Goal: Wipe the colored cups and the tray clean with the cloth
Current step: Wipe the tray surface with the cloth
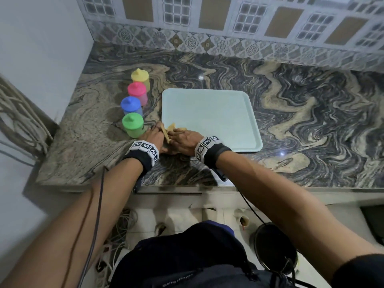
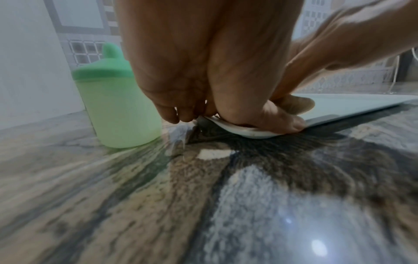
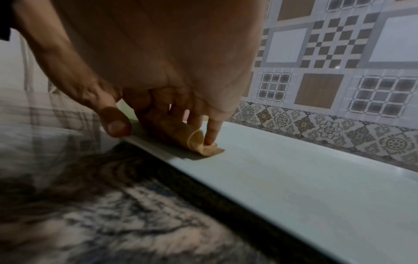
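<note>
At tray point(image 1: 218, 121) corner: both hands low, right fingers point(image 3: 212, 132) pressing cloth point(image 3: 199, 142).

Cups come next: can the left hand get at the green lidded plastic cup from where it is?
Probably yes: the green lidded plastic cup stands just beside the left hand, nothing between, though that hand grips the pale tray's corner.

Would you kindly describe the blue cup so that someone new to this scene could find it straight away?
On the marbled counter, left of the pale tray, four lidded cups stand in a row running away from the person. The blue cup is second from the near end, between the green cup and the pink cup; it alone has a blue lid.
</note>
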